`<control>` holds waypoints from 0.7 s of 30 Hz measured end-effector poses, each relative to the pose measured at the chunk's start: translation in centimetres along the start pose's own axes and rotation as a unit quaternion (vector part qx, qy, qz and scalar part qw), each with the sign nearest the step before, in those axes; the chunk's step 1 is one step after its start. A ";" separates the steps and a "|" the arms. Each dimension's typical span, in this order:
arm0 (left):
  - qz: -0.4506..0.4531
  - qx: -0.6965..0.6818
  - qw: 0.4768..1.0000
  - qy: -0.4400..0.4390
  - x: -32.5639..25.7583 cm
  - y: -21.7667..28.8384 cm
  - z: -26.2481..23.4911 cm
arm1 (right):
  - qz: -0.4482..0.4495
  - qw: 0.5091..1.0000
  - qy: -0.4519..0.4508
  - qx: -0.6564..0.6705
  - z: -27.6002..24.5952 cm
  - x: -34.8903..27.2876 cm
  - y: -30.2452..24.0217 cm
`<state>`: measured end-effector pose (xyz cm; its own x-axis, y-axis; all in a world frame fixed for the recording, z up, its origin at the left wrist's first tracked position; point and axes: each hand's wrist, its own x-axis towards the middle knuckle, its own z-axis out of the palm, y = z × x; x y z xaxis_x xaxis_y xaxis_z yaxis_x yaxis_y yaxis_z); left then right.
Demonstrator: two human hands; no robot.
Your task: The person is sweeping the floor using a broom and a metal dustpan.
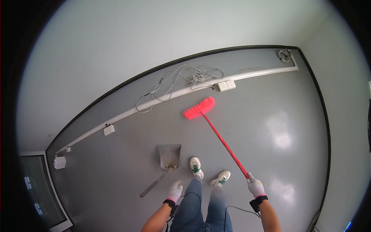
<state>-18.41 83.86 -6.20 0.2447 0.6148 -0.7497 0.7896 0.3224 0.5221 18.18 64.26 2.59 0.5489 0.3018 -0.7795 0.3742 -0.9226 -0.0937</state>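
Observation:
My right hand (256, 186), in a white glove, grips the end of a red broom handle (224, 143). The broom's red bristle head (199, 108) rests on the grey floor near the far wall. My left hand (175, 191), also gloved, hangs free with fingers loosely apart beside my leg, close to the upper end of the dustpan's handle (153, 185). The grey metal dustpan (169, 156) lies on the floor in front of my left shoe (196, 165), with small bits of debris at its near edge.
A white cable duct (154, 102) runs along the floor by the wall, with a double socket (226, 85) and loose grey cables (185, 77) on it. A coil of cable (284, 55) lies in the far corner. A dark window (34, 193) is at the left.

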 end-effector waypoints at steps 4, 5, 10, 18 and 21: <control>-0.022 -0.013 0.999 0.021 -1.5 -2.5 1.9 | 0.003 1.000 0.010 -0.027 -1.3 -2.4 7.0; -0.055 -0.051 0.997 0.031 -2.0 -3.2 2.2 | 0.014 0.999 0.011 -0.040 -1.8 -3.4 9.1; -0.203 -0.243 0.938 0.141 -3.4 -8.4 1.1 | 0.041 0.998 0.012 -0.051 -4.3 -7.7 17.8; -0.188 -0.334 0.860 0.336 -5.1 -11.4 -10.5 | 0.093 0.980 0.033 0.174 -5.2 -8.9 18.5; -0.162 -0.373 0.864 0.298 -4.1 -10.7 -12.3 | 0.116 0.972 0.028 0.200 -3.9 -5.7 16.2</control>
<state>-34.77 86.72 -3.68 -0.4293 0.5943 -0.6801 0.1254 0.7849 0.6068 24.02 48.56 7.97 0.6281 0.0765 -0.7744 -0.0799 -0.9836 -0.1619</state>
